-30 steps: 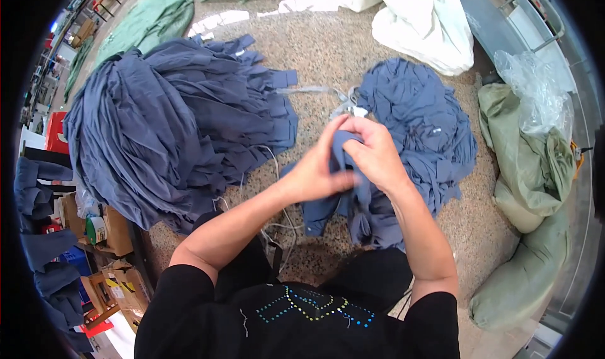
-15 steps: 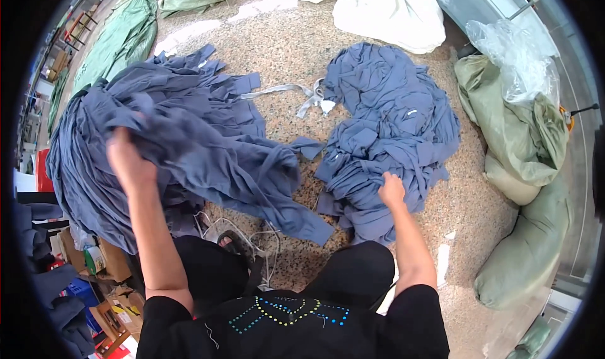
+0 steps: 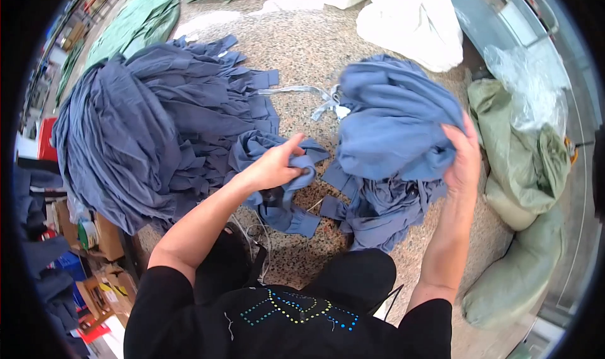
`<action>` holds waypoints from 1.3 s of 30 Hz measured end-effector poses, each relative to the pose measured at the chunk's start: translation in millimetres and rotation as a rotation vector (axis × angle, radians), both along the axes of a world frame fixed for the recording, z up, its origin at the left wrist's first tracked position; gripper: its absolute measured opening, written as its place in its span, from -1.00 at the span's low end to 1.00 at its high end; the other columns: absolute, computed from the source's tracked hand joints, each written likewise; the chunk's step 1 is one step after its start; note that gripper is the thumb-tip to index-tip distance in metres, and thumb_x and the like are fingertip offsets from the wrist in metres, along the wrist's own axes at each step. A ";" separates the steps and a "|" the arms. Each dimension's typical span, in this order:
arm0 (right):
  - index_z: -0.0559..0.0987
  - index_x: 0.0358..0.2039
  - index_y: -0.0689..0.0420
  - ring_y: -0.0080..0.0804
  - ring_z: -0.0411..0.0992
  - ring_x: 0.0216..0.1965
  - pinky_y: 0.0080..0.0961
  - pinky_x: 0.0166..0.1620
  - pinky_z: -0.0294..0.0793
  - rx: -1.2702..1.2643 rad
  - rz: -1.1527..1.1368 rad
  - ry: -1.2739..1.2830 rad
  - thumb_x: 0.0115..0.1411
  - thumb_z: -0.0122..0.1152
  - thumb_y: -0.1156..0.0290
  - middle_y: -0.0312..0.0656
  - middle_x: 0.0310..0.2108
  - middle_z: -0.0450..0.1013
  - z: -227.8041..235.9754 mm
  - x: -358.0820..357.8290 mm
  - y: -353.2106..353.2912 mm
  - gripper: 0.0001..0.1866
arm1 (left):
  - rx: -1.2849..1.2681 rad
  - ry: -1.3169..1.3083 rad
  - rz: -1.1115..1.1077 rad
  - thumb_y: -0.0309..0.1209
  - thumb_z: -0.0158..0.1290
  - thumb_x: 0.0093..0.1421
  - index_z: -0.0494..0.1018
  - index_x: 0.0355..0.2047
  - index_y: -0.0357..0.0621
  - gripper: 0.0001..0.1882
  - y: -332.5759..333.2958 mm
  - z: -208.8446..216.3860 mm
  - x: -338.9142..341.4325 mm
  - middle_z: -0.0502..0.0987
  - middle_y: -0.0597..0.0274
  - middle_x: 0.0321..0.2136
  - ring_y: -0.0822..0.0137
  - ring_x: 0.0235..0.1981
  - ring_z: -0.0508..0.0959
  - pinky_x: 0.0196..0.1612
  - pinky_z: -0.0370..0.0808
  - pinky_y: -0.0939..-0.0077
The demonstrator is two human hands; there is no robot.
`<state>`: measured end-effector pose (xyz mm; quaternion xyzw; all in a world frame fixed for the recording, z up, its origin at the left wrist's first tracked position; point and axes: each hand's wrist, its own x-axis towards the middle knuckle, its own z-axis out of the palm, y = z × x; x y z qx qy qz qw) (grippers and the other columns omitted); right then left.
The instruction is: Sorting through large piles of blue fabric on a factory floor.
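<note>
A large heap of blue-grey garments (image 3: 126,132) lies on my left, its cuffs and sleeve ends fanned toward the middle. Between the heaps, my left hand (image 3: 276,165) is closed on a crumpled blue-grey garment (image 3: 255,146), thumb and forefinger apart around a fold. At the right, my right hand (image 3: 463,154) grips the outer edge of a bunched blue-grey garment (image 3: 397,126), slightly blurred, over the second heap (image 3: 391,211). The fingertips of the right hand are partly hidden by cloth.
A pale strip of cloth (image 3: 290,90) is knotted between the heaps on the speckled floor (image 3: 302,50). Beyond lie a white sack (image 3: 409,25) and a green sheet (image 3: 135,31). Green sacks (image 3: 520,170) and clear plastic (image 3: 529,88) line the right; cardboard boxes (image 3: 110,239) stand left.
My left hand has moved right from the left heap to the middle, bringing a garment along. My right hand has shifted right and up, and cloth on the right heap is now lifted and bunched.
</note>
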<state>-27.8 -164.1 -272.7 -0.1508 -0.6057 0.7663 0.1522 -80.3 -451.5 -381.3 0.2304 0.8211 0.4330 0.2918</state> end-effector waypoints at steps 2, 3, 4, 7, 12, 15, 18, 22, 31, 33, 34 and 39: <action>0.28 -0.07 0.30 -0.44 0.35 -0.24 -0.56 -0.12 0.29 -0.011 -0.055 0.043 -0.07 0.00 0.54 -0.13 -0.26 0.38 6.7 7.4 13.5 -0.53 | 0.003 0.028 -0.013 -0.53 0.00 -0.08 -0.05 0.08 -0.29 -0.30 5.1 -11.6 -1.9 0.37 0.00 -0.17 0.26 -0.18 0.39 -0.16 0.31 0.53; 0.28 -0.07 0.30 -0.41 0.33 -0.20 -0.55 -0.11 0.28 0.028 -0.202 0.013 -0.05 -0.03 0.52 -0.11 -0.21 0.35 5.2 14.0 22.4 -0.55 | 0.003 0.019 -0.011 -0.53 0.00 -0.08 -0.04 0.08 -0.29 -0.30 4.1 -10.7 -3.6 0.37 0.00 -0.17 0.25 -0.17 0.39 -0.15 0.30 0.53; 0.27 -0.07 0.30 -0.39 0.32 -0.18 -0.53 -0.10 0.28 -0.042 -0.111 0.060 -0.04 -0.02 0.51 -0.10 -0.16 0.32 6.2 22.4 31.0 -0.54 | 0.002 0.009 -0.011 -0.53 0.00 -0.08 -0.04 0.08 -0.29 -0.30 2.7 -9.8 -5.3 0.37 -0.01 -0.18 0.24 -0.17 0.39 -0.14 0.30 0.53; 0.25 -0.05 0.29 -0.34 0.32 -0.16 -0.46 -0.07 0.28 -0.050 -0.018 0.008 0.00 0.03 0.42 -0.09 -0.14 0.31 -40.2 80.0 100.4 -0.53 | 0.020 0.009 -0.031 -0.52 0.02 -0.08 0.01 0.06 -0.31 -0.33 -6.3 -3.0 -12.3 0.39 0.01 -0.21 0.25 -0.18 0.39 -0.11 0.29 0.53; 0.31 -0.11 0.21 -0.34 0.34 -0.21 -0.43 -0.21 0.37 -0.160 -0.224 -0.573 0.08 -0.03 0.31 -0.11 -0.19 0.33 -150.4 179.8 167.9 -0.62 | -0.015 -0.035 -0.045 -0.53 0.02 -0.07 0.09 0.02 -0.26 -0.40 -16.4 -11.0 -14.5 0.42 0.04 -0.29 0.29 -0.24 0.42 -0.15 0.31 0.52; 0.37 -0.20 0.19 -0.32 0.38 -0.33 -0.43 -0.37 0.41 0.321 -0.536 -1.002 0.09 -0.06 0.31 -0.13 -0.28 0.37 -182.9 212.3 173.6 -0.70 | -0.035 -0.039 -0.072 -0.56 -0.01 -0.08 0.14 -0.02 -0.29 -0.45 -22.7 -14.7 -13.2 0.44 0.10 -0.37 0.38 -0.33 0.41 -0.22 0.31 0.57; 0.37 -0.23 0.29 -0.26 0.40 -0.41 -0.37 -0.42 0.43 0.029 -0.977 -0.530 0.07 -0.14 0.44 -0.10 -0.35 0.38 -207.9 234.7 184.3 -0.73 | -0.061 -0.042 -0.084 -0.47 0.04 -0.08 0.16 -0.02 -0.26 -0.44 -29.0 -17.7 -14.0 0.44 0.03 -0.35 0.26 -0.31 0.43 -0.22 0.32 0.51; 0.42 -0.32 0.22 -0.32 0.39 -0.40 -0.38 -0.45 0.41 -0.168 -1.319 -0.323 -0.01 -0.21 0.50 -0.11 -0.38 0.39 -235.1 257.7 206.6 -0.75 | -0.090 -0.036 -0.087 -0.46 0.04 -0.07 0.18 -0.03 -0.25 -0.45 -23.5 -21.3 -16.5 0.43 0.01 -0.34 0.25 -0.30 0.42 -0.21 0.32 0.51; 0.19 0.00 0.11 -0.11 0.20 -0.10 -0.25 -0.05 0.16 1.388 -0.084 -0.379 -0.23 0.24 0.18 -0.02 -0.13 0.24 -223.2 87.0 96.9 -0.25 | -0.085 -0.035 -0.138 -0.55 0.01 -0.09 0.20 -0.06 -0.22 -0.49 -1.5 -16.1 -5.5 0.43 0.09 -0.37 0.41 -0.32 0.38 -0.24 0.32 0.58; 0.12 0.04 0.11 -0.15 0.20 -0.06 -0.14 -0.03 0.12 1.426 0.176 -0.624 -0.25 0.26 0.20 -0.01 -0.08 0.22 -222.4 59.1 52.3 -0.18 | -0.113 0.004 -0.144 -0.53 0.02 -0.09 0.20 -0.05 -0.20 -0.48 -5.8 -28.3 -0.6 0.43 0.06 -0.35 0.38 -0.31 0.40 -0.23 0.32 0.56; 0.06 0.06 0.05 -0.16 0.24 -0.09 -0.02 -0.05 0.09 1.456 0.374 -0.786 -0.21 0.22 0.22 -0.01 -0.13 0.28 -243.2 54.4 48.1 -0.19 | -0.126 0.020 -0.155 -0.52 0.02 -0.09 0.20 -0.04 -0.18 -0.47 -7.7 -33.0 1.5 0.43 0.05 -0.34 0.37 -0.29 0.40 -0.22 0.32 0.55; 0.39 -0.30 0.15 0.00 0.36 -0.43 -0.23 -0.35 0.31 1.060 0.432 -0.509 -0.13 0.03 0.38 0.02 -0.54 0.38 -252.3 91.0 6.7 -0.69 | -0.174 -0.062 -0.194 -0.56 0.00 -0.12 0.17 0.00 -0.16 -0.42 -22.0 -21.2 10.1 0.43 0.10 -0.31 0.35 -0.31 0.43 -0.24 0.33 0.55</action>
